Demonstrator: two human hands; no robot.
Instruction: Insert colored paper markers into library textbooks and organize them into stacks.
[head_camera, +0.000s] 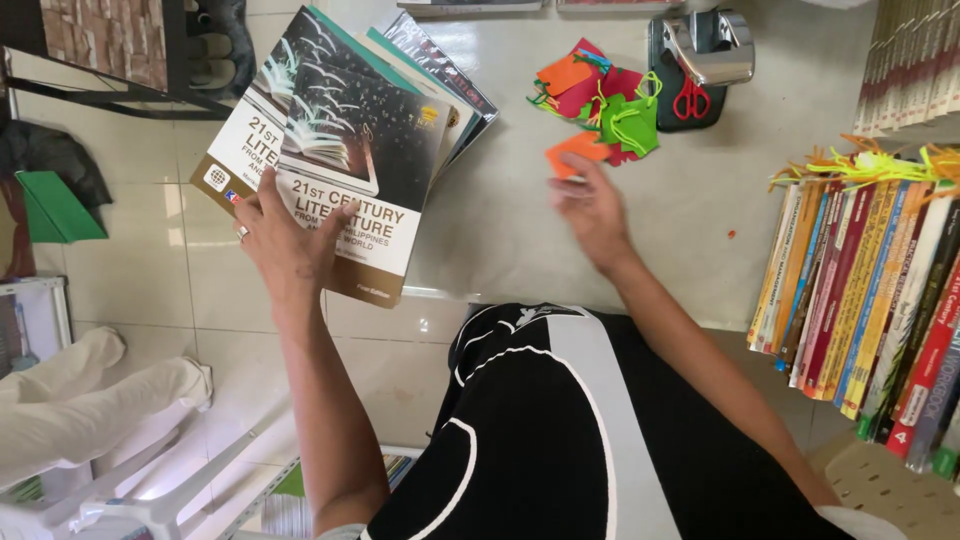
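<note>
From the head camera, my left hand (290, 245) lies flat with its fingers spread on the near corner of the top book (365, 150). This is a dark paperback with a picture of an open book and birds on its cover. It grips nothing, palm and fingers simply press down on the cover, and there is a ring (242, 233) on one finger. That book sits skewed on a fanned stack of books (440, 80) that runs away from the hand and overhangs the near edge of the table (700, 200).

My right hand (592, 212) is open and empty, fingers loosely apart and pointing away from me. It is a little blurred. Just beyond its fingertips is an orange paper tag (578, 150), and I cannot tell whether they touch it or stop just short. Beyond that tag is a heap of paper tags (600, 95) in orange, red and green with string loops. Farther off and to the hand's right stands a hole punch (705, 55), with red-handled scissors (691, 98) lying against it. Well to the right, a row of upright books (860, 280) already has coloured strings showing at the tops.

I judge the step in hand to be the reach for a tag while the top book is held steady. The tag lies flat on the table, so lifting it would call for a fingertip pinch at its near edge. The left hand would need to keep pressing so the overhanging book does not slip.
</note>
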